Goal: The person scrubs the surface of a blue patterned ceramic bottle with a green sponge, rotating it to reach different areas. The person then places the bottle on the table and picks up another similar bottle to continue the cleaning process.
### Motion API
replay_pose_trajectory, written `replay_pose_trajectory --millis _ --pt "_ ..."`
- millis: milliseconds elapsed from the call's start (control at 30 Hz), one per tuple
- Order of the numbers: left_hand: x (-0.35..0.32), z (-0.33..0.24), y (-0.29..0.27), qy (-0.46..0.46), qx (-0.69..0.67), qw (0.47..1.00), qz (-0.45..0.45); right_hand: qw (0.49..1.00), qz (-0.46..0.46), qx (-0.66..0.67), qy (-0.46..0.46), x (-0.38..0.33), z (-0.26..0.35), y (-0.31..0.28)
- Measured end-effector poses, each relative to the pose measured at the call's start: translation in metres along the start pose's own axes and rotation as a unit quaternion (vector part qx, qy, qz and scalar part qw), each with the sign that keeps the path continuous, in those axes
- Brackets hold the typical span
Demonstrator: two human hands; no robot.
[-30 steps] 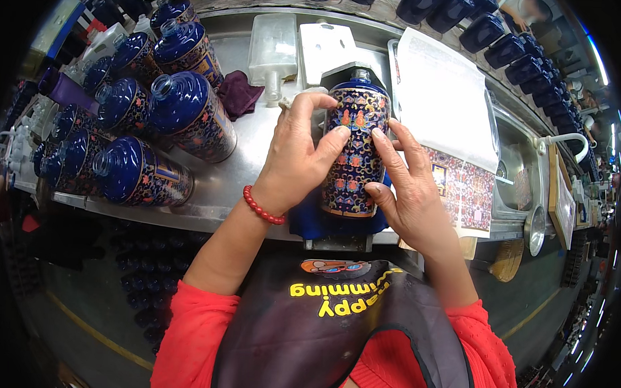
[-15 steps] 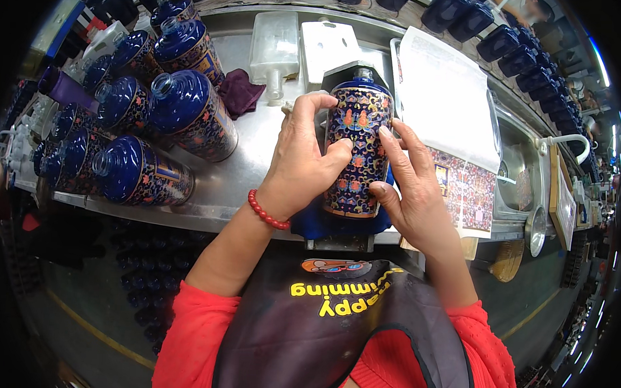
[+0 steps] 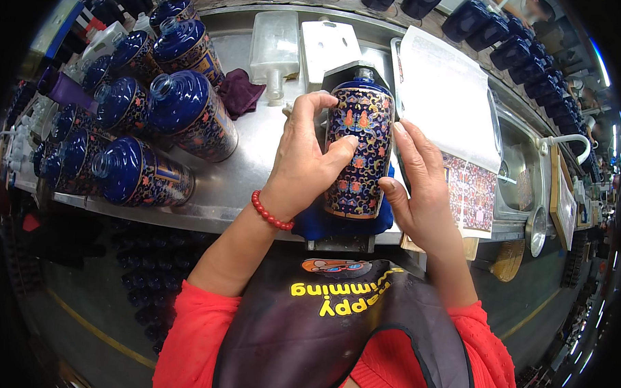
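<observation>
A dark blue bottle point(image 3: 361, 172) with a flowered, patterned wrap lies on its back before me, its clear glass neck pointing away. My left hand point(image 3: 301, 156) grips its left side, thumb pressed on the front pattern and fingers at the upper left edge. Along the right side is my right hand point(image 3: 425, 194), fingers stretched out and thumb apart, close to the bottle's edge; whether the fingertips touch it I cannot tell. Blue cloth point(image 3: 337, 226) shows beneath the bottle's base. To the right, a printed patterned sheet point(image 3: 478, 200) lies partly under white paper point(image 3: 450, 103).
Several finished-looking blue bottles point(image 3: 190, 114) crowd the left of the metal table point(image 3: 256, 171). A purple cloth point(image 3: 240, 94), a clear empty bottle point(image 3: 274, 49) and a white plastic block point(image 3: 327, 47) lie beyond my left hand. At right is a sink point(image 3: 513, 156) with a white tap point(image 3: 572, 140).
My right hand has shifted right, its fingers and thumb drawing off the bottle's front toward its side. My left thumb has slid slightly over the pattern; the bottle stays in place.
</observation>
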State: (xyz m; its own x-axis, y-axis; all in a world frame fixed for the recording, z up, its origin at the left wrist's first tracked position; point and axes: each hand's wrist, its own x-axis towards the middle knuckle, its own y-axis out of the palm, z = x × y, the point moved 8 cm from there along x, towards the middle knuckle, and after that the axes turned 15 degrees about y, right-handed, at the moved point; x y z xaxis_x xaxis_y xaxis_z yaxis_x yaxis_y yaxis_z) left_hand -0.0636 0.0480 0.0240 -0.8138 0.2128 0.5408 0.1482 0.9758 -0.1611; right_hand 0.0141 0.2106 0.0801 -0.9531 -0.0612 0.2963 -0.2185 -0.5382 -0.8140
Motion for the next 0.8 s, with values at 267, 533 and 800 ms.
replay_pose_trajectory --millis 267,533,800 --pt "-0.001 0.004 0.002 0.002 -0.028 1.0 -0.01 1.0 -0.021 0.009 -0.019 0.001 0.001 -0.003" --pt "0.0 -0.001 0.006 0.012 0.006 1.0 -0.006 0.994 -0.031 0.094 0.037 -0.004 -0.014 -0.005" --pt "-0.001 -0.005 0.008 0.026 0.006 1.0 -0.002 0.992 -0.082 0.088 0.048 -0.007 -0.009 -0.02"
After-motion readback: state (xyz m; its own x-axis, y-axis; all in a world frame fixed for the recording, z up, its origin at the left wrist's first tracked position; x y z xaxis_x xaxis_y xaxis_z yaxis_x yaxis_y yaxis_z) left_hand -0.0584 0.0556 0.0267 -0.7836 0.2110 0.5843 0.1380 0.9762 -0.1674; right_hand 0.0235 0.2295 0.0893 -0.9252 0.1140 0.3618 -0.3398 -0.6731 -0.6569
